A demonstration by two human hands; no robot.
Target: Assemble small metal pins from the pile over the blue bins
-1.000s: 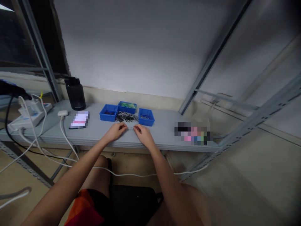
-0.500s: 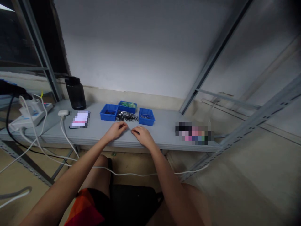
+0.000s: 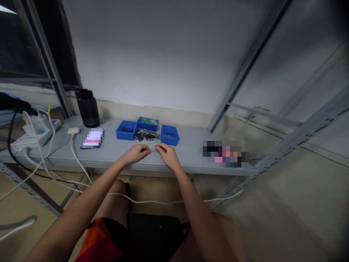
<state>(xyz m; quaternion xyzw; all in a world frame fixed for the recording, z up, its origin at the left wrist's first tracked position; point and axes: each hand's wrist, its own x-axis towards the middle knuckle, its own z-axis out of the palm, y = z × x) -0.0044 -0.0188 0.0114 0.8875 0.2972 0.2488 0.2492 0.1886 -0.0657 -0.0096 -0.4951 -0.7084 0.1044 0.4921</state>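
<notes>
Between my hands, near the shelf's front edge, is a small thin metallic piece point(image 3: 153, 148). My left hand point(image 3: 138, 152) pinches its left end, and my right hand point(image 3: 166, 153) has its fingertips closed at the right end. Just beyond lies a loose pile of thin dark and silvery pieces point(image 3: 147, 134). Around the pile stand a blue tray with dark parts point(image 3: 125, 135), a blue tray with green contents point(image 3: 148, 125) and a blue tray holding a few thin pieces point(image 3: 170, 140).
A dark bottle point(image 3: 88, 109) stands at the back left of the grey shelf point(image 3: 109, 154). Nearer are a phone point(image 3: 93, 138), a white plug point(image 3: 73, 131) and a power strip point(image 3: 36, 140) with cables. A blurred patch covers something at right point(image 3: 225, 154). Metal posts flank the shelf.
My right hand has moved slightly up and right, and my left hand a little down and right. The thin piece between them now shows more clearly.
</notes>
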